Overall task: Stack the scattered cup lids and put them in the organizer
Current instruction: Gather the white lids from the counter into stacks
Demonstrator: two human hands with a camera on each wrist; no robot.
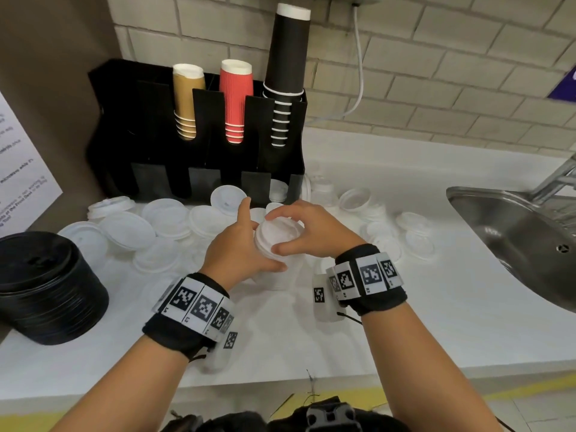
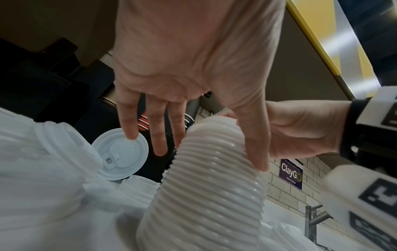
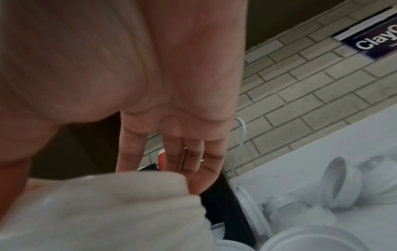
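A tall stack of white cup lids [image 1: 274, 282] stands on the white counter [image 1: 405, 307], just in front of the black organizer [image 1: 199, 145]. My left hand [image 1: 249, 241] holds the stack's left side, its thumb round the front and its fingers stretched up behind. My right hand [image 1: 282, 233] curls over the top lid, pinching its rim. The left wrist view shows the ribbed stack [image 2: 206, 195] with my left thumb lying along it and my right hand [image 2: 300, 132] behind it. In the right wrist view the stack [image 3: 96, 212] is a blur under my right hand's fingers [image 3: 171, 161].
Several loose white lids [image 1: 124, 229] lie left, behind and right of the stack, and one lid [image 1: 227, 198] leans on the organizer. The organizer holds tan, red and black cups. A stack of black lids [image 1: 46, 288] stands at left and a steel sink [image 1: 514, 232] at right.
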